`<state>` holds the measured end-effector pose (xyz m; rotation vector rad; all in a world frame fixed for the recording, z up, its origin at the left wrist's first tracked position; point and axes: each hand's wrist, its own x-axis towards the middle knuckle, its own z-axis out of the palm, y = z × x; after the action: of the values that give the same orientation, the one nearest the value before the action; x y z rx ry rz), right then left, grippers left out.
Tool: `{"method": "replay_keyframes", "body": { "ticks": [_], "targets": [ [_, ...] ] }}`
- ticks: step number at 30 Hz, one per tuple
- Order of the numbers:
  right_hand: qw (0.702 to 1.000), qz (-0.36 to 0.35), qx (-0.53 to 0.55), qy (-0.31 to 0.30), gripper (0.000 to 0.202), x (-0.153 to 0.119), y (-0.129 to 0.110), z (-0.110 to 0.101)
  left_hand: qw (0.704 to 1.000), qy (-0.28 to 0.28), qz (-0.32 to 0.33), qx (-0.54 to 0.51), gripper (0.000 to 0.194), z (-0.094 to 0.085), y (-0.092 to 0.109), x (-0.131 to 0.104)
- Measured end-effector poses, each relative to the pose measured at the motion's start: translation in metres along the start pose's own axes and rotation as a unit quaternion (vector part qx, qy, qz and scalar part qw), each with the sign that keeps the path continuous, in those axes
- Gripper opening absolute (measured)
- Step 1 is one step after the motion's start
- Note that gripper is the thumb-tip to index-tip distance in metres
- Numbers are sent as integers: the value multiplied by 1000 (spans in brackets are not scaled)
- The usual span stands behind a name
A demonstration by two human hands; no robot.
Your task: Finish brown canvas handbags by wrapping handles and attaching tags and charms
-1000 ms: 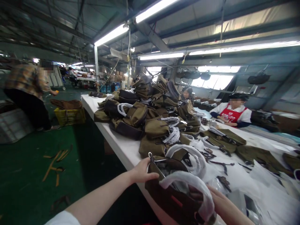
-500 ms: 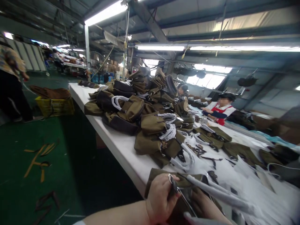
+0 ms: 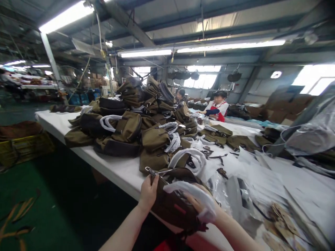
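Observation:
An olive-brown handbag (image 3: 170,205) with a dark red label is tilted at the table's front edge, its zipped mouth facing up. My left hand (image 3: 149,191) is closed on the bag's left upper corner, by the zipper end with its metal pull. Through the white-wrapped handle (image 3: 193,190), my right hand (image 3: 195,202) reaches into the mouth; its visible fingers look stretched out, and the handle and bag hide part of it. A white-wrapped strap (image 3: 192,158) curls behind the bag. Beyond it, more olive handbags (image 3: 154,139) are heaped, several with wrapped handles.
The white table (image 3: 120,179) runs away to the back left. Right of the bag lie a grey-white object (image 3: 239,198), brown pieces (image 3: 284,219) and white sheets (image 3: 264,174). A co-worker in a red apron (image 3: 218,108) is across the table. A yellow crate (image 3: 26,150) stands on the left floor.
My view has swung right. The handbag is turned so its labelled side and mouth show, and my left hand has shifted to its upper corner. The right hand stays at the opening.

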<state>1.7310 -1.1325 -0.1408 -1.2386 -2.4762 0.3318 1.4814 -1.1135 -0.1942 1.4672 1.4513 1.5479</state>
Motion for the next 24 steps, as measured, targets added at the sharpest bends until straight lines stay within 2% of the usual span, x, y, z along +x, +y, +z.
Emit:
{"method": "replay_keyframes", "body": {
  "ticks": [2, 5, 9, 11, 13, 15, 17, 18, 22, 24],
  "targets": [
    [1000, 2, -8, -18, 44, 1, -9, -2, 999, -4, -25, -22, 45, -5, -8, -3],
    [998, 27, -24, -54, 45, 1, -22, -6, 998, -28, -24, -44, 45, -10, -15, -5],
    [997, 62, -34, -34, 40, -4, -34, -7, 998, -40, -22, -52, 45, -12, -11, -6],
    [999, 46, -14, 15, 34, -13, -37, -8, 997, -44, -25, -57, 46, -14, -8, -7],
    [993, 38, -2, 115, 30, -29, -36, -10, 997, -46, -31, -62, 47, -17, -8, -7],
    [972, 57, -12, 227, 27, -48, -30, -10, 996, -41, -40, -65, 48, -20, -9, -7],
    [956, 90, -25, 279, 26, -67, -21, -9, 996, -32, -50, -67, 48, -22, -12, -7],
    [956, 102, -27, 273, 29, -74, -18, -8, 996, -27, -53, -67, 48, -22, -14, -6],
    [976, 127, -14, 176, 51, -89, -20, 0, 996, -17, -60, -69, 48, -14, -17, -3],
    [977, 140, -12, 162, 58, -90, -24, 4, 996, -21, -63, -57, 47, -11, -15, -4]
  ]
}}
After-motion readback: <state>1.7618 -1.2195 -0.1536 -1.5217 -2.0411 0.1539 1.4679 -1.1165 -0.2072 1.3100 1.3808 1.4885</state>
